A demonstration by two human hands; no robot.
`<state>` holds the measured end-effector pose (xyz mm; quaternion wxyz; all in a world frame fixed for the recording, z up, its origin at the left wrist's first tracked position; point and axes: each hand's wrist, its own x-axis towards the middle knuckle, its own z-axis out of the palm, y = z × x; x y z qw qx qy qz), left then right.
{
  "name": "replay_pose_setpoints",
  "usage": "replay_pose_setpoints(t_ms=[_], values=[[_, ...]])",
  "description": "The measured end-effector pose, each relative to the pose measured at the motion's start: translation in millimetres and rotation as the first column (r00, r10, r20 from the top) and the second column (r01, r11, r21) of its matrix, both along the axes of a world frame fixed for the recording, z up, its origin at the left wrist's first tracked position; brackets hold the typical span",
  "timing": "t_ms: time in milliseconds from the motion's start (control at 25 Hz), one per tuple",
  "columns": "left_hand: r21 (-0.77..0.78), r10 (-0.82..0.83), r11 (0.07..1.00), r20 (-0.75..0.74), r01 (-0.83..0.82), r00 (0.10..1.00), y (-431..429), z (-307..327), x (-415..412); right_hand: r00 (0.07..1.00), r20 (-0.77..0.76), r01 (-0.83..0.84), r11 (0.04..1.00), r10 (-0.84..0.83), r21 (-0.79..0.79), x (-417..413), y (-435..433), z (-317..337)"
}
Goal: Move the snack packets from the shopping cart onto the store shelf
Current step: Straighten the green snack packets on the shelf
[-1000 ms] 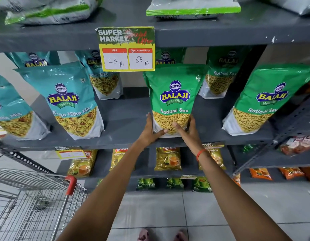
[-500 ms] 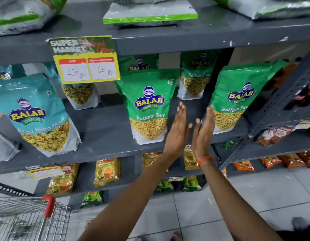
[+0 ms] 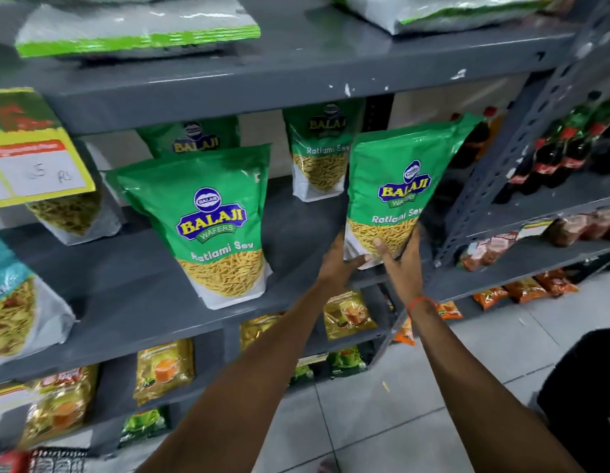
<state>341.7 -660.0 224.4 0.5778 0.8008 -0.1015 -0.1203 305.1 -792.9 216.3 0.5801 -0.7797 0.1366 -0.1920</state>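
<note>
Both hands close on the bottom of one green snack packet (image 3: 396, 196) at the right end of the middle shelf (image 3: 133, 285). The left hand (image 3: 337, 261) cups its lower left corner, the fingers tucked under and behind the white base. The right hand (image 3: 401, 264) presses the lower right edge, its thumb lying across the clear window where the yellow snack shows. The packet stands tilted, its top leaning right toward the slotted grey upright (image 3: 495, 172) of the rack; whether its base sits fully on the shelf cannot be told, since the hands cover it. An orange thread band (image 3: 420, 302) circles the right wrist.

Left of the held one, a second green packet (image 3: 208, 227) stands on the same shelf, near but apart. Two more green packets (image 3: 319, 151) stand farther back. At the far left are packets with teal tops (image 3: 10, 302) and a yellow price card (image 3: 34, 148) hanging from the shelf above. On the top shelf lie flat white bags with green edges (image 3: 136, 29). Lower shelves carry small yellow sachets (image 3: 163, 370). To the right, a neighbouring rack holds dark drink bottles (image 3: 549, 158) with red caps. The red edge at the bottom left corner is too blurred to identify.
</note>
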Motion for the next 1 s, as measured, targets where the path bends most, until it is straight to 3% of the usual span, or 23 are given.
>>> replay_pose_setpoints(t_ms=[320,440,520,600,720,840,920,1000], values=[[-0.029,-0.001,1.000,-0.045,0.000,0.999,-5,-3,6,0.999,0.029,-0.018,0.998,0.016,0.063,1,-4,3],[-0.010,-0.036,0.999,-0.003,0.036,0.999,3,7,-6,0.985,0.028,0.170,0.985,-0.170,0.003,-10,15,4],[0.047,0.020,0.998,0.222,-0.031,0.975,15,16,-19,0.956,0.164,0.269,0.951,-0.244,-0.153,-16,36,6],[0.060,0.127,0.981,0.519,-0.185,0.846,36,23,-36,0.935,0.287,0.281,0.930,-0.209,-0.239,-16,65,11],[-0.039,0.334,0.904,0.683,-0.425,0.649,78,32,-56,0.954,0.299,0.091,0.962,-0.010,-0.257,-14,114,15],[-0.095,0.506,0.783,0.671,-0.614,0.542,138,26,-70,0.945,0.165,-0.236,0.939,0.282,-0.252,-15,155,9],[-0.146,0.573,0.777,0.567,-0.612,0.592,180,13,-75,0.905,0.041,-0.405,0.886,0.424,-0.224,-14,172,-1],[-0.159,0.531,0.846,0.354,-0.509,0.770,217,-3,-73,0.861,-0.083,-0.508,0.847,0.502,-0.155,-13,182,-9]])
